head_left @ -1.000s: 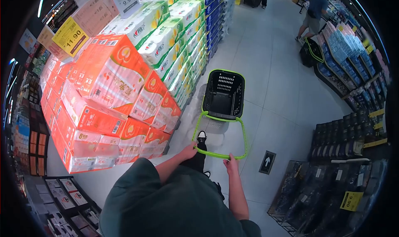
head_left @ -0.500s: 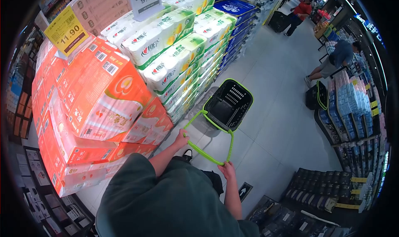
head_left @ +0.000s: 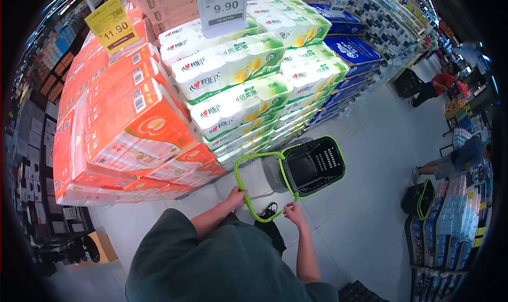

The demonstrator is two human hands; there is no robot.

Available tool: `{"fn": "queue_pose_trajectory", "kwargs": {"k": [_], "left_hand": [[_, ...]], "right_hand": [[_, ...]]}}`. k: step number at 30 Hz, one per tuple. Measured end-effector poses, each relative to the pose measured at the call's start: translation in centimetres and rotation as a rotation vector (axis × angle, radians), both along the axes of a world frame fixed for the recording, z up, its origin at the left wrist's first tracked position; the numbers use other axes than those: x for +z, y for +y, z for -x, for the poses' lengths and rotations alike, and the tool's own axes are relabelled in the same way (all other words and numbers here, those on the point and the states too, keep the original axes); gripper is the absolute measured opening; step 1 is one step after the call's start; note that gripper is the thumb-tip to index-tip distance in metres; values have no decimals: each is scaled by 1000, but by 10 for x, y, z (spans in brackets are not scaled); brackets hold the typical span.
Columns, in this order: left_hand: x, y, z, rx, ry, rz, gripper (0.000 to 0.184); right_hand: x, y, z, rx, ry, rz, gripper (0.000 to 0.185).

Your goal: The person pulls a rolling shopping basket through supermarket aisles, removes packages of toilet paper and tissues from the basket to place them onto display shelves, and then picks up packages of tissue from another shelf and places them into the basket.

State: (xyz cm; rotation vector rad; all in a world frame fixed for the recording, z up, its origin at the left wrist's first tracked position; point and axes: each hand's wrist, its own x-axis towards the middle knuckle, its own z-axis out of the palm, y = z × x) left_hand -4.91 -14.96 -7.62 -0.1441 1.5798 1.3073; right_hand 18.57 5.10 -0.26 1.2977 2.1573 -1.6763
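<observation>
Gripping green handle (head_left: 258, 155): left hand (head_left: 236, 196) and right hand (head_left: 295, 213) are holding it, spaced apart; even tension is probably helping guide black basket (head_left: 316, 167) clear of white packs (head_left: 241, 103).

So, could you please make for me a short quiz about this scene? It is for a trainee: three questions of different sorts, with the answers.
1. Multiple choice: what do the left hand and the right hand hold?
a) a paper pack
b) the green handle
c) a shoe

2. True or false: the near basket is black.

3. Fill in: the big white sign shows the price ____.

Key: 1. b; 2. true; 3. 9.90
</observation>
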Motion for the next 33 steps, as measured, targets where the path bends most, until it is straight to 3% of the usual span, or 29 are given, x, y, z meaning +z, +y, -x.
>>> {"fn": "queue_pose_trajectory", "kwargs": {"k": [1, 2, 4, 6, 7, 9, 12, 13, 15, 17, 18, 20, 24, 26, 31, 33], "left_hand": [[6, 6, 0, 34, 13, 2, 37], [12, 11, -5, 74, 87, 24, 36], [12, 21, -8, 153, 184, 42, 34], [0, 22, -17, 202, 297, 95, 36], [-8, 20, -19, 225, 345, 127, 38], [-27, 20, -23, 300, 428, 152, 40], [-9, 24, -26, 375, 512, 224, 39], [-6, 24, -25, 407, 434, 132, 40], [4, 22, -20, 388, 490, 195, 40], [-9, 24, -29, 374, 496, 239, 41], [-23, 25, -33, 401, 488, 240, 41], [-40, 25, -34, 404, 443, 179, 44], [-38, 28, -41, 475, 442, 227, 48], [-36, 26, -46, 385, 471, 254, 52], [-14, 40, -57, 550, 445, 337, 57], [-11, 46, -62, 630, 422, 380, 62]], "right_hand": [[6, 33, 21, 31, 150, -150, 31], [58, 59, 54, 40, 209, -289, 29], [156, 93, 122, 20, 396, -329, 27], [222, 119, 181, 76, 573, -445, 28], [253, 127, 209, 176, 688, -676, 32], [319, 128, 262, 319, 816, -852, 47], [380, 126, 335, 466, 900, -1085, 73], [387, 126, 355, 536, 872, -1192, 81], [397, 127, 394, 619, 868, -1302, 89], [397, 127, 422, 817, 666, -1370, 102], [393, 128, 430, 843, 680, -1368, 102], [387, 133, 442, 1020, 567, -1115, 103], [385, 131, 446, 994, 560, -1365, 110], [386, 133, 452, 1008, 588, -1360, 112], [390, 134, 436, 1060, 656, -1217, 102], [398, 136, 411, 970, 688, -1252, 95]]}}
